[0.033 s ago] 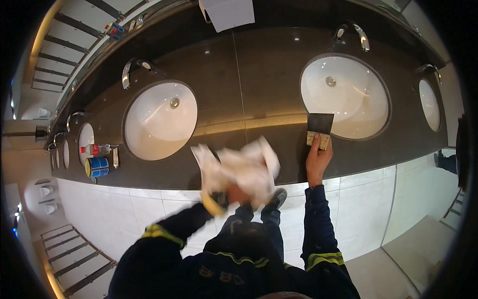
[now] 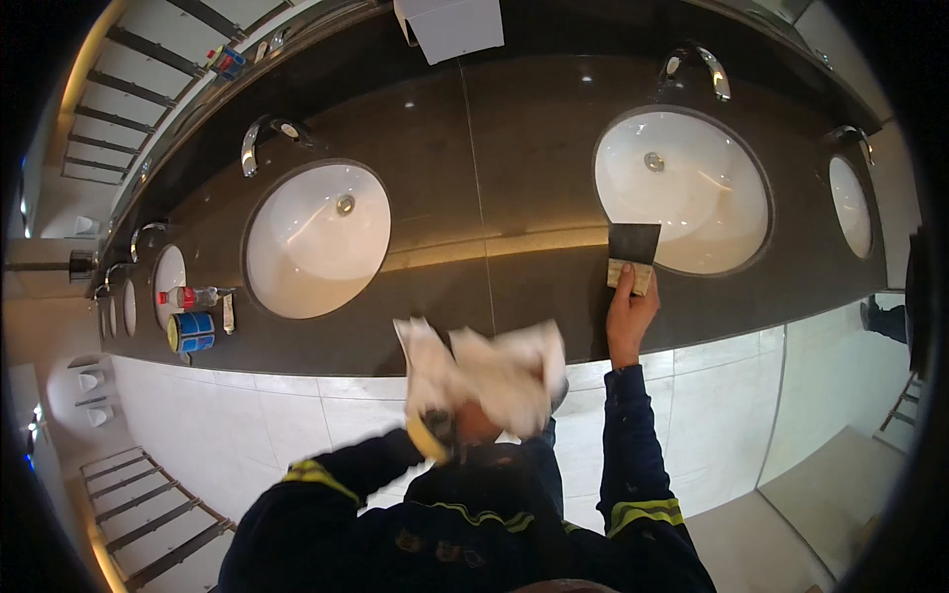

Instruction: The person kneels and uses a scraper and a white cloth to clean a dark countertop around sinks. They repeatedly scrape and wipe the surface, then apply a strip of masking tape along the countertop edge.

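A crumpled white cloth (image 2: 494, 381), blurred by motion, is gripped in my left hand (image 2: 478, 423), just off the counter's front edge. The cloth hides most of those fingers. A yellow ring (image 2: 427, 441) circles the left wrist. My right hand (image 2: 629, 321) pinches a putty scraper (image 2: 633, 259) by its pale back, thumb on top. Its wide dark blade points away from me, over the near left rim of the right white sink (image 2: 727, 242). Whether the blade touches the counter I cannot tell.
The dark counter (image 2: 435, 198) carries another large sink (image 2: 297, 267) to the left, with curved taps (image 2: 714, 74) behind. Near the left end are a blue can (image 2: 194, 331), a clear bottle (image 2: 203, 296) and a small pale tube (image 2: 229, 314). A white box (image 2: 455, 35) stands at the back.
My left hand and the cloth have moved toward me and slightly right, off the counter's edge. The right hand with the scraper has stayed put.
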